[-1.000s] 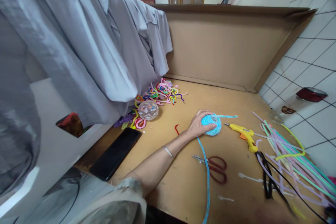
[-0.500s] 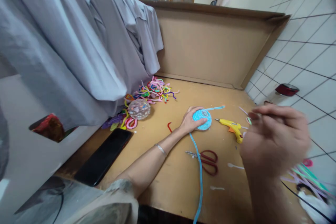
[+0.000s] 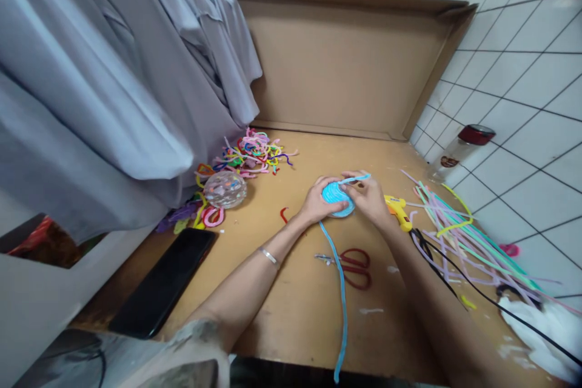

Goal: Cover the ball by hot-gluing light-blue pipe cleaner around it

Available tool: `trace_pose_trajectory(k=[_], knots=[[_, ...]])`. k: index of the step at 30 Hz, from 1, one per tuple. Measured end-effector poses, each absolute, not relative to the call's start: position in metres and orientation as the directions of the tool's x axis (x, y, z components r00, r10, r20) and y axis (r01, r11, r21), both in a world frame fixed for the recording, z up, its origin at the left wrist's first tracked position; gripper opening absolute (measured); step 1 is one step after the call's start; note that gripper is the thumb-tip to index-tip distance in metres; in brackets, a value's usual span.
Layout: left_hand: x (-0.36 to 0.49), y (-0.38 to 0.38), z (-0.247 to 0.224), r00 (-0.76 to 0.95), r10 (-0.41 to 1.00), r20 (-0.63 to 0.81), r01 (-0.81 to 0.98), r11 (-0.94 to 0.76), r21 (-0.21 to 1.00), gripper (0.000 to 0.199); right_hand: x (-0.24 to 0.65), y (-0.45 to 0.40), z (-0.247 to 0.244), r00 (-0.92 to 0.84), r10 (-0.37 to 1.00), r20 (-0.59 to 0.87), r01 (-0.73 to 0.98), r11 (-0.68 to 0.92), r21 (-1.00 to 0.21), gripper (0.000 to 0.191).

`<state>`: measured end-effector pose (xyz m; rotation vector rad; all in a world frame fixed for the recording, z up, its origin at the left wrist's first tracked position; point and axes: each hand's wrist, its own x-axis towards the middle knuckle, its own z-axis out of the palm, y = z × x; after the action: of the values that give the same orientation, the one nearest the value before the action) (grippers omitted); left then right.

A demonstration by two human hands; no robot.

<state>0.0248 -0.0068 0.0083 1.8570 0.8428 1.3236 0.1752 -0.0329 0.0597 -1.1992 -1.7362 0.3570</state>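
Observation:
A round coil of fuzzy light-blue pipe cleaner [image 3: 335, 195] is held above the table between both hands. My left hand [image 3: 313, 201] is wrapped round its left side, thumb along the lower front. At the coil's right edge, my right hand [image 3: 371, 201] pinches with thumb and fingers where the short upper end [image 3: 359, 179] sticks out to the right. From the coil's underside a long blue tail [image 3: 342, 303] hangs toward the table's front edge. It crosses the red-handled scissors [image 3: 357, 268]. A yellow glue gun [image 3: 399, 213] lies beside my right wrist, partly hidden by it.
A heap of coloured pipe cleaners [image 3: 254, 151] and a faceted clear bowl [image 3: 225, 189] stand back left. A black phone [image 3: 163, 282] lies nearer. Straight pipe cleaners [image 3: 473, 242], a black cable [image 3: 513, 308] and a red-lidded jar [image 3: 461, 151] are along the tiled wall. Cardboard [image 3: 336, 66] closes the back.
My right hand has come down and left from its raised place at the right to the coil's edge. My left hand still holds the coil. The view has shifted slightly right.

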Motion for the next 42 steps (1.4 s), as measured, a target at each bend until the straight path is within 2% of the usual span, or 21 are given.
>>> trace_pose_trajectory(k=[4,7,13,19,25,29,32,36,42], knots=[[0.024,-0.007,0.009,0.333,0.801,0.497,0.04,-0.539,0.841,0.057,0.18,-0.031,0.059,-0.171,0.786,0.594,0.57,0.571,-0.591,0.017],[0.024,-0.007,0.009,0.349,0.806,0.479,0.049,-0.526,0.849,0.06,0.181,-0.031,0.058,-0.188,0.758,0.625,0.562,0.604,-0.564,0.016],[0.026,-0.008,0.011,0.343,0.816,0.465,0.069,-0.516,0.854,0.057,0.175,-0.035,0.058,-0.129,0.756,0.642,0.593,0.577,-0.561,0.017],[0.025,-0.009,0.013,0.34,0.817,0.465,0.075,-0.517,0.853,0.052,0.17,-0.042,0.07,-0.042,0.712,0.701,0.534,0.609,-0.586,0.011],[0.026,-0.009,0.014,0.338,0.814,0.472,0.083,-0.526,0.847,0.051,0.165,-0.054,0.09,0.008,0.69,0.723,0.518,0.616,-0.593,0.022],[0.025,-0.01,0.016,0.342,0.812,0.473,0.088,-0.529,0.844,0.051,0.165,-0.057,0.094,0.005,0.683,0.731,0.51,0.627,-0.589,0.021],[0.025,-0.011,0.017,0.348,0.814,0.465,0.097,-0.525,0.846,0.05,0.165,-0.055,0.091,0.044,0.711,0.702,0.483,0.6,-0.638,0.022],[0.025,-0.011,0.017,0.344,0.817,0.462,0.097,-0.521,0.848,0.05,0.161,-0.056,0.09,0.086,0.771,0.632,0.343,0.572,-0.745,0.019],[0.025,-0.01,0.015,0.342,0.814,0.469,0.083,-0.523,0.848,0.051,0.156,-0.061,0.096,0.104,0.784,0.612,0.246,0.576,-0.779,0.012]])
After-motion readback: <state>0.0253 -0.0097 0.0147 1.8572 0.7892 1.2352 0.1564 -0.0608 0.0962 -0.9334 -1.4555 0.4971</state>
